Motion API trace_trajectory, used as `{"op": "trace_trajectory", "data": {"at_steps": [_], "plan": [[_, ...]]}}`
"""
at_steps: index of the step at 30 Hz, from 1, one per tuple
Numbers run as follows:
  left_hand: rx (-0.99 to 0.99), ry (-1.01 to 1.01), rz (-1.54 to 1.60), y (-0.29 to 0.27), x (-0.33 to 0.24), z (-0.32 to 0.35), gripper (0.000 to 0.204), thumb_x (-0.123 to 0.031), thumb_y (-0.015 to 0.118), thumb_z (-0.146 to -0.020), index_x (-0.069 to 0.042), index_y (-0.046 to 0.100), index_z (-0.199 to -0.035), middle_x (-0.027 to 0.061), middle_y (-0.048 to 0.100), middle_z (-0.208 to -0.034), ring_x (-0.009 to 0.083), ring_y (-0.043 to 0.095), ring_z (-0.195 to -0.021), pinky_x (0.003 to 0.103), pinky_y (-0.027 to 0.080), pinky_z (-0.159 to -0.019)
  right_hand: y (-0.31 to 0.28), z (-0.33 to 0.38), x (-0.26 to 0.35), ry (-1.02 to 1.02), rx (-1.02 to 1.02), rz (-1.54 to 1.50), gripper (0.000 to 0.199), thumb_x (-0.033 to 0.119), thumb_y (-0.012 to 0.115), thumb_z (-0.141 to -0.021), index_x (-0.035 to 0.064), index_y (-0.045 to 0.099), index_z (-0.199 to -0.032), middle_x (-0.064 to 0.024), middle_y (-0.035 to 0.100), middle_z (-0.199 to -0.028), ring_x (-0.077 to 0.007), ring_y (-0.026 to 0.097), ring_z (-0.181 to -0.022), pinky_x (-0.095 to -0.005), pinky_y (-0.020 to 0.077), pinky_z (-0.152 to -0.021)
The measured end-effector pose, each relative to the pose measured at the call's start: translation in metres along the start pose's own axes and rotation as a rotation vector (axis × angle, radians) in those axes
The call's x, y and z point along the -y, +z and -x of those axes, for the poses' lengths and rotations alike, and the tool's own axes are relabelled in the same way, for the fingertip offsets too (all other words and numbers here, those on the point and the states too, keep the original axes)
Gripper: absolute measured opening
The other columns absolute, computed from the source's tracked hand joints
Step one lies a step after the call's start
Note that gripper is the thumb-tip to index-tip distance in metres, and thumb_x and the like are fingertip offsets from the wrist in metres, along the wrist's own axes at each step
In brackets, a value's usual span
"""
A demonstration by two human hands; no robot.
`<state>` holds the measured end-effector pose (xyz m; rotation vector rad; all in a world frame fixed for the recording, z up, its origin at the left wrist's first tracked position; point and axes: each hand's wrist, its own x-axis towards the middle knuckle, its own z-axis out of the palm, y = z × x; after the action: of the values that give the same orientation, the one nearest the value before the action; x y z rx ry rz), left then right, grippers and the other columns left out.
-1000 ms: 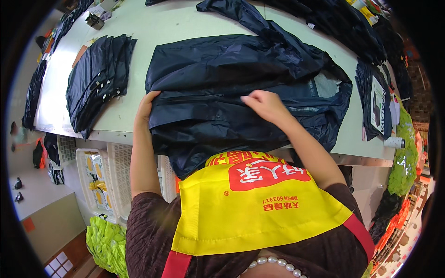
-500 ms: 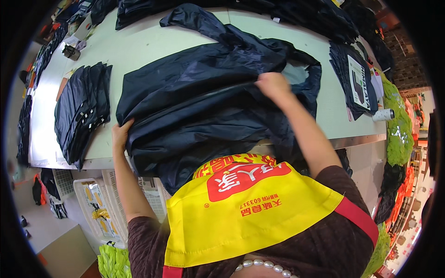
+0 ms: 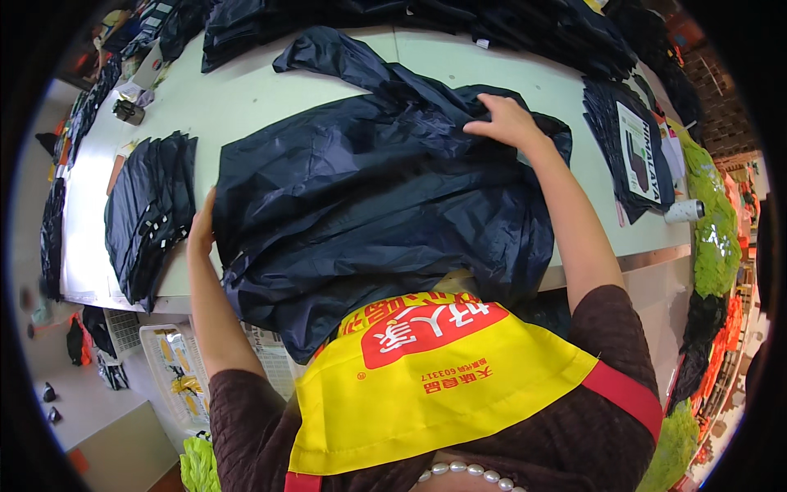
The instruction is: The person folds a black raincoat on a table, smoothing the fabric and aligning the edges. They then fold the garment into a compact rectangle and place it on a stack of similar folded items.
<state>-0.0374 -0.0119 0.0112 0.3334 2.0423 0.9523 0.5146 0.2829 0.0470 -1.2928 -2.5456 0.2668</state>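
A dark navy jacket of thin, shiny fabric (image 3: 369, 193) lies spread on the table before me, wrinkled, its near part hanging over the front edge. One sleeve (image 3: 332, 57) stretches away toward the far left. At the jacket's left edge is my left hand (image 3: 202, 223), fingers extended along the fabric; part of them is hidden. My right hand (image 3: 507, 121) is over the jacket's far right part, its thumb and fingers apart with nothing between them.
Folded dark garments (image 3: 152, 213) lie on the pale table (image 3: 238, 98) at left, more (image 3: 623, 139) at right beside a thread cone (image 3: 684, 211). Dark garments (image 3: 410, 33) line the far edge. A white crate (image 3: 156, 344) stands below left; yellow-green bundles (image 3: 709, 221) are at right.
My right hand has released the jacket's fabric and moved away from me, its fingers spreading. The open fold across the jacket now lies flatter. My left hand has slid slightly up the left edge.
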Motion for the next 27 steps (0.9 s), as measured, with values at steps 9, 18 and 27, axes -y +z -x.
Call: {"op": "trace_trajectory", "data": {"at_steps": [9, 18, 27], "plan": [[-0.090, 0.537, 0.369, -0.047, -0.079, -0.036, 0.032, -0.023, 0.068, -0.083, -0.001, 0.063, -0.104, 0.0068, 0.063, -0.101, 0.0145, 0.057, -0.094, 0.028, 0.043, -0.084, -0.096, -0.100, -0.025, -0.043, 0.619, -0.251, 0.024, 0.023, 0.069, -0.075, 0.0030, 0.057, -0.069, 0.0007, 0.048, -0.060, -0.0098, 0.045, -0.056, -0.0279, 0.0402, -0.052], [-1.036, 0.915, -0.298, 0.068, -0.176, -0.069, 0.062, -0.035, 0.063, -0.084, 0.002, 0.044, -0.129, 0.0261, 0.050, -0.125, 0.0367, 0.048, -0.116, 0.040, 0.038, -0.097, 0.020, -0.170, -0.051, -0.207, -0.532, -0.047, 0.042, 0.025, 0.058, -0.085, 0.0050, 0.052, -0.122, -0.0183, 0.058, -0.118, -0.0337, 0.054, -0.110, -0.0373, 0.0430, -0.093], [-0.072, 1.156, -1.029, 0.242, -0.038, 0.027, 0.071, -0.048, 0.062, -0.079, -0.008, 0.042, -0.135, 0.0153, 0.038, -0.142, 0.0306, 0.031, -0.133, 0.045, 0.022, -0.109, 0.078, 0.012, -0.047, -0.380, -0.105, 0.195, 0.049, 0.038, 0.063, -0.081, 0.0056, 0.056, -0.117, -0.0124, 0.055, -0.123, -0.0281, 0.046, -0.118, -0.0421, 0.0337, -0.099]]}}
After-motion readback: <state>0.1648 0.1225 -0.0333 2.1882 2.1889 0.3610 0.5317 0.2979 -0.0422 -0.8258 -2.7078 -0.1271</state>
